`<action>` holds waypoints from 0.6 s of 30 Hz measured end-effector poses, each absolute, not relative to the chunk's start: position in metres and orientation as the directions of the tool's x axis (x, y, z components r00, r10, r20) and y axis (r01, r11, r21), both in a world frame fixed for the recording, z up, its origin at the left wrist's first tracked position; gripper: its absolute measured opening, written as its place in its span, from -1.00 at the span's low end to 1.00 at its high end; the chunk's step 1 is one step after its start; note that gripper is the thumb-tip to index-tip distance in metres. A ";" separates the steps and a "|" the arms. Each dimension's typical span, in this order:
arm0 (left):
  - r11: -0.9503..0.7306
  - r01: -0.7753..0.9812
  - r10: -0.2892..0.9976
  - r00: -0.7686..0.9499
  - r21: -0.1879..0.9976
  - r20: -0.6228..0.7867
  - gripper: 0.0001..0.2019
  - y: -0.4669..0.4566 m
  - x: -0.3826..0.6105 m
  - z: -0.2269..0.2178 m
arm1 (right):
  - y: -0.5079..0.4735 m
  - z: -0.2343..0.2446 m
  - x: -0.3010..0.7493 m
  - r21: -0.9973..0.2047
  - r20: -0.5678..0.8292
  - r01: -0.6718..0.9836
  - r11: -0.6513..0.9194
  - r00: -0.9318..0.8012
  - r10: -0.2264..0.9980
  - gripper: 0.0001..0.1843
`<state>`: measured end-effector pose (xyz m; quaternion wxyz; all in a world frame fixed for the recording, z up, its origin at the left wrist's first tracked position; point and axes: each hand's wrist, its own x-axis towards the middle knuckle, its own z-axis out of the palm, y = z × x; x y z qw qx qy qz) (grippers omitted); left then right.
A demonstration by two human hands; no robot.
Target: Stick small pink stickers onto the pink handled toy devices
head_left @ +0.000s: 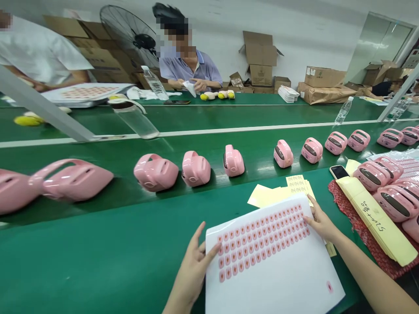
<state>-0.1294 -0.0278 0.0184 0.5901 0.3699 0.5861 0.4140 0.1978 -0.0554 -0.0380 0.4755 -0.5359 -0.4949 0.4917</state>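
A white sticker sheet (262, 279) with rows of small pink stickers is held up in front of me, tilted. My left hand (194, 261) grips its left edge, thumb on the printed face and the index finger pointing up beside it. At the upper right edge, my right hand (319, 220) pinches the sheet with the thumb on top; some of its fingers are hidden behind. One lone sticker (329, 287) sits near the sheet's lower right corner. Just beyond the sheet, pale yellow label sheets (273, 195) lie on the green table (98, 261).
Pink handled plastic housings (196, 169) stand in a row on the green belt (209, 146). More housings (397, 201) are grouped at right, beside folded yellow paper (376, 220) and a phone (339, 172). A clear bottle (135, 120) lies on the belt. Co-workers (193, 69) sit opposite.
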 end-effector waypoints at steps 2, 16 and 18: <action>0.415 -0.206 0.899 -0.054 0.886 -0.434 0.02 -0.032 -0.123 0.017 | -0.063 -0.035 0.199 -0.997 -0.071 -0.022 -0.070 0.016 0.997 0.02; 0.163 0.420 0.984 -0.134 0.893 -0.117 -0.61 -0.013 -0.114 0.038 | -0.070 -0.038 0.201 -0.996 -0.082 -0.040 -0.084 -0.052 0.995 0.02; 0.060 0.558 0.989 -0.148 0.828 0.028 -0.56 -0.016 -0.108 0.036 | -0.071 -0.040 0.198 -0.997 -0.077 0.004 -0.077 -0.028 0.997 -0.02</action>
